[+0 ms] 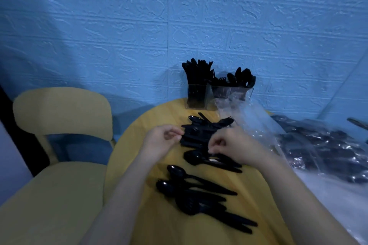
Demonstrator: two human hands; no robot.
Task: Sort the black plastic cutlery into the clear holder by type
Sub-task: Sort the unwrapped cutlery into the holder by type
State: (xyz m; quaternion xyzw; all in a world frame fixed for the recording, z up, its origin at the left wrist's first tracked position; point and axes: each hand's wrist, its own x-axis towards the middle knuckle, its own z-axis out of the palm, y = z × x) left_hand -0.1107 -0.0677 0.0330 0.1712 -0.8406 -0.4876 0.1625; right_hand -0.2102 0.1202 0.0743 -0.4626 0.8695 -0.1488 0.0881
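Note:
Black plastic cutlery lies in loose heaps on the round yellow table [139, 137]. A pile of knives [199, 135] sits mid-table, with spoons [199, 191] nearer me. My left hand [161, 139] pinches the left ends of the knife pile. My right hand [233, 145] has its fingers curled over the pile's right side, pinching black pieces. The clear holder [199, 97] stands at the table's far edge by the wall, with knives upright in its left compartment, forks in the middle and spoons on the right.
Crumpled clear plastic wrap [253, 121] lies right of the pile. More bagged black cutlery [322, 145] sits at the far right. A yellow chair [61, 113] stands left of the table. A blue textured wall is behind.

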